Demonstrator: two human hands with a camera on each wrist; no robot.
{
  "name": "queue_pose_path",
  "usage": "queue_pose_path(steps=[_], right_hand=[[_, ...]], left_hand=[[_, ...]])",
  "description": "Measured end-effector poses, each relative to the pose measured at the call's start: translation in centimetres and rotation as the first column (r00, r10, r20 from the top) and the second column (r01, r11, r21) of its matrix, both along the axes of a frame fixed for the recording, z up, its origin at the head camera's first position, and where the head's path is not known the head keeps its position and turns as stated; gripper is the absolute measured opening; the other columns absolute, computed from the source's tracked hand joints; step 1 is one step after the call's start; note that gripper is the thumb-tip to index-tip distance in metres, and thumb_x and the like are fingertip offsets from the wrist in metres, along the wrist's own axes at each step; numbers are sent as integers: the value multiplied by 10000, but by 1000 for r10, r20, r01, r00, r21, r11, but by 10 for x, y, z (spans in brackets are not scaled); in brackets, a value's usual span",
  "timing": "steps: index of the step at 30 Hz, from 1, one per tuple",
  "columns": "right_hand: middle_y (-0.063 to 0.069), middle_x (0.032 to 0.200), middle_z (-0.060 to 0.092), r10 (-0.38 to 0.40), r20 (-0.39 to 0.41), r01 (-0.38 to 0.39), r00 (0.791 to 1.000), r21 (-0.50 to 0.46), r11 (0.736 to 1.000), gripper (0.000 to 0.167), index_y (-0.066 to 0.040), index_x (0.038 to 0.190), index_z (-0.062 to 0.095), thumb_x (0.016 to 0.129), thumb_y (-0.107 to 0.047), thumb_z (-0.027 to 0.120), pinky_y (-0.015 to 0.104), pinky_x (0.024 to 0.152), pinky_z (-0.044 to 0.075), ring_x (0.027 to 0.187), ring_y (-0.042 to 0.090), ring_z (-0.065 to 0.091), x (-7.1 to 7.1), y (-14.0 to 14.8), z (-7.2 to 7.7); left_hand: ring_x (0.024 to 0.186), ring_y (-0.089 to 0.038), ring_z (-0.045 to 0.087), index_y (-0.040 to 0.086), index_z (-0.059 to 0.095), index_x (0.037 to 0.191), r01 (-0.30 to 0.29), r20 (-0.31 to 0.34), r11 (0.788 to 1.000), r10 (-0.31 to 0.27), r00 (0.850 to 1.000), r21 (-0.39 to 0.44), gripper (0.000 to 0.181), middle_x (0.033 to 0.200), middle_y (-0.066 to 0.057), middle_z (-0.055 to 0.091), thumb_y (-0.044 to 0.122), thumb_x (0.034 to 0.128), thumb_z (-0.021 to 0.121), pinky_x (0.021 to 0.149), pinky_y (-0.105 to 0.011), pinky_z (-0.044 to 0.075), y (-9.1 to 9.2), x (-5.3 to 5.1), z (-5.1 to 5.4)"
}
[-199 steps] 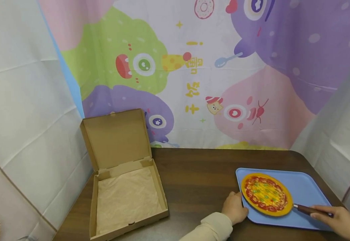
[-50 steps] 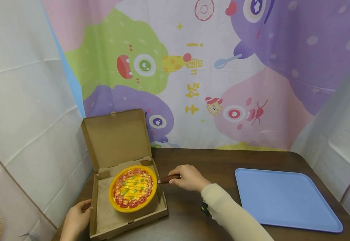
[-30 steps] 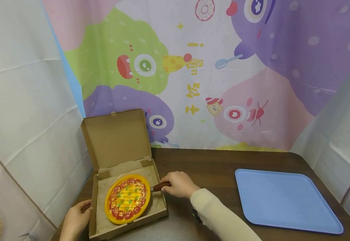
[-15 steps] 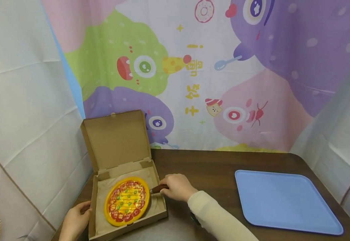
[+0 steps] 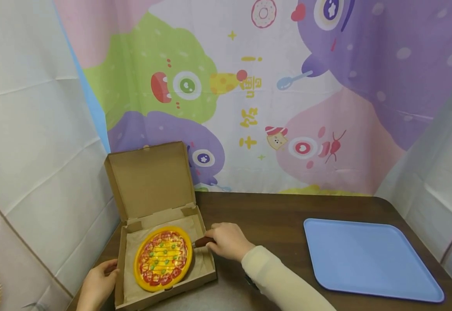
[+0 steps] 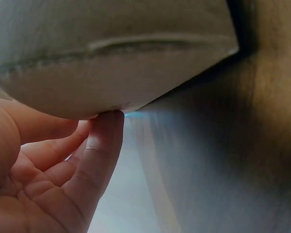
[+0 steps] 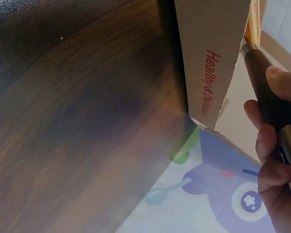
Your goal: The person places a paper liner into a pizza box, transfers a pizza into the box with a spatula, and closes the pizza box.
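A round toy pizza (image 5: 163,258) with an orange rim lies tilted inside the lower part of an open cardboard pizza box (image 5: 206,267), over the brown paper lining (image 5: 130,259). My right hand (image 5: 229,242) grips the brown handle of a pizza server (image 5: 201,242), whose blade is hidden under the pizza. In the right wrist view, fingers and thumb wrap around that dark handle (image 7: 264,82) above the box's printed side wall (image 7: 211,63). My left hand (image 5: 98,283) touches the box's left wall with its fingertips; the left wrist view shows fingers (image 6: 104,141) against the cardboard (image 6: 136,82).
A blue tray (image 5: 373,259) lies at the right of the dark wooden table (image 5: 249,211). The box lid (image 5: 152,181) stands raised against a cartoon-printed curtain (image 5: 249,164) at the back. White cloth (image 5: 35,129) hangs along the left side.
The pizza has gone from the blue tray into the box on the server, then lowered there. My left hand moved from the tray to the box. Over the last half second little has shifted.
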State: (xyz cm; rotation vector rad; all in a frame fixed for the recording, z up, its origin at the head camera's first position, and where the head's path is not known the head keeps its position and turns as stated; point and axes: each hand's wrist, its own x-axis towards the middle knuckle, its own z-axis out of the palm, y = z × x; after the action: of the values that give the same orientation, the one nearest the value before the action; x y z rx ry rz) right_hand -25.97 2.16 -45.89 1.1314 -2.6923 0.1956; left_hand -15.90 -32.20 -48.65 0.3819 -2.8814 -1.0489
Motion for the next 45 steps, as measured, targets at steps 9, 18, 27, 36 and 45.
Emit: queue_pose_path(steps=[9, 18, 27, 36, 45], right_hand=[[-75, 858, 665, 4, -87, -2, 996, 24, 1000, 206, -240, 1055, 756, 903, -359, 685, 243, 590, 489, 713, 84, 608, 2, -4, 3], [-72, 884, 687, -10, -138, 15, 990, 33, 999, 222, -238, 1059, 755, 899, -375, 685, 262, 600, 519, 751, 100, 639, 2, -7, 1], [-74, 866, 672, -26, -167, 26, 986, -2, 1000, 182, -236, 1022, 754, 886, -343, 701, 250, 568, 494, 718, 98, 613, 5, -7, 0], [-66, 885, 678, -27, -187, 25, 982, -16, 1000, 184, -239, 1024, 752, 887, -352, 702, 257, 598, 518, 748, 98, 625, 5, -7, -3], [-61, 913, 685, -73, -232, 73, 970, -7, 997, 216, -231, 1048, 747, 891, -368, 691, 267, 592, 525, 762, 115, 626, 2, -10, -7]], left_hand=[[1080, -456, 611, -145, 575, 1236, -7, 2, 1000, 7, 1000, 5, 387, 1146, -310, 657, 90, 931, 534, 875, -539, 502, -1, -2, 0], [1114, -486, 584, -154, 562, 1245, -14, 17, 1000, 14, 1000, 12, 396, 1168, -323, 642, 84, 932, 523, 905, -566, 477, 1, -2, 2], [1102, -481, 592, -152, 565, 1243, -21, 23, 1000, 21, 1000, 13, 395, 1161, -321, 646, 87, 931, 524, 895, -560, 487, 2, -1, 2], [1101, -486, 589, -157, 563, 1240, -20, 25, 1000, 19, 999, 9, 393, 1157, -325, 644, 84, 932, 527, 893, -564, 484, 2, 1, 2], [1095, -469, 601, -166, 552, 1245, -16, 15, 1000, 16, 1000, 11, 388, 1162, -328, 642, 76, 943, 532, 907, -557, 486, 3, 0, 3]])
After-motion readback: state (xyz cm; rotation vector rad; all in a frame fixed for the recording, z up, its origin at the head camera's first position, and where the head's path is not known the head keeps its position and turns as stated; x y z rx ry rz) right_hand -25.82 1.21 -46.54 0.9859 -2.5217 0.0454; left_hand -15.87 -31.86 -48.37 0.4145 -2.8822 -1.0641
